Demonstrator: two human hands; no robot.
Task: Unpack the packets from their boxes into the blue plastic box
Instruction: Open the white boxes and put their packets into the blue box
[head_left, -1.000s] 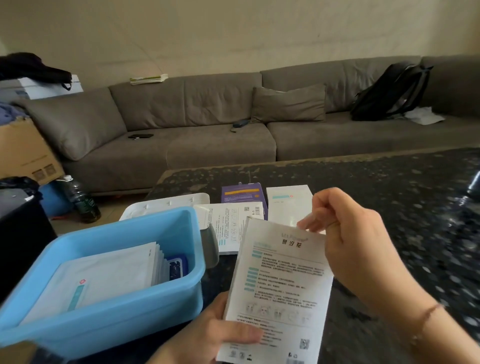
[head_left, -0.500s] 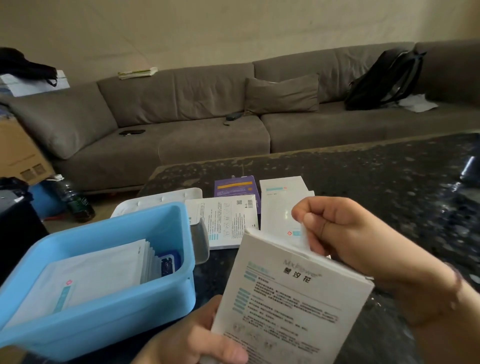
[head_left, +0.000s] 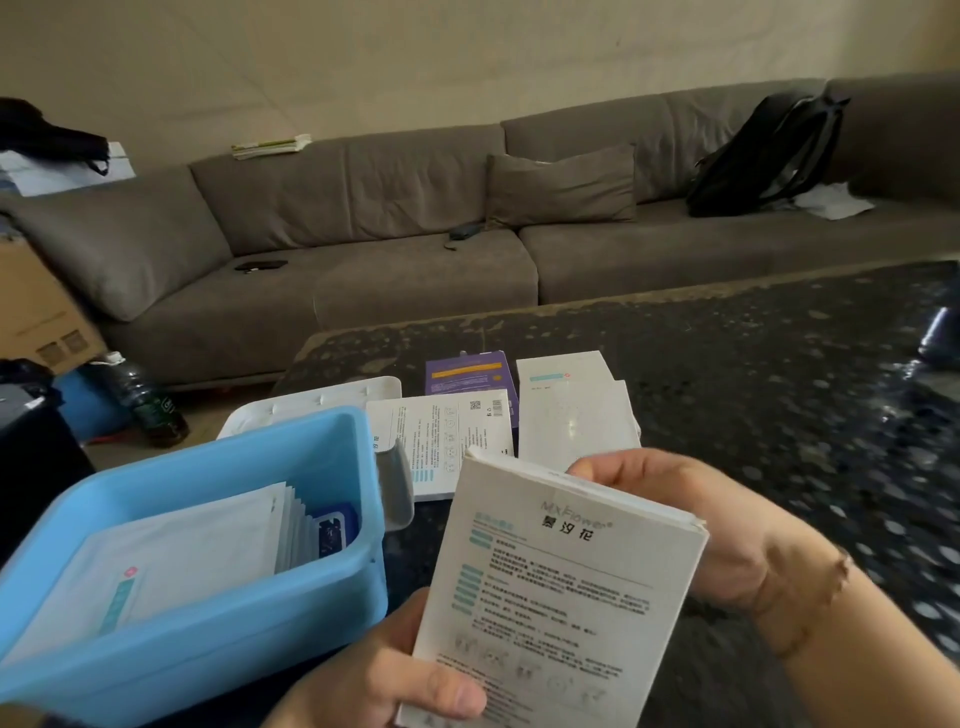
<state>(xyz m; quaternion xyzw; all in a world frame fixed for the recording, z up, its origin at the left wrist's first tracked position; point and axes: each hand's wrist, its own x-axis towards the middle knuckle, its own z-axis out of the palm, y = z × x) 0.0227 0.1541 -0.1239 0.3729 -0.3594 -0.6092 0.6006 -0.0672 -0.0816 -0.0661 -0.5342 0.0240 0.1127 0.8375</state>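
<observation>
White printed box held in both hands beside the blue plastic box

The white box, printed with text and teal bars, stood tilted just right of the blue plastic box, which held white packets. The left hand gripped its lower edge, thumb across the front; the right hand curled behind its top edge.

White printed box held tilted, top end open; blue plastic box left of it holds white packets.

Left hand low, thumb curled across held box; right hand behind its top edge, fingers bent, wrist angled inward.
</observation>
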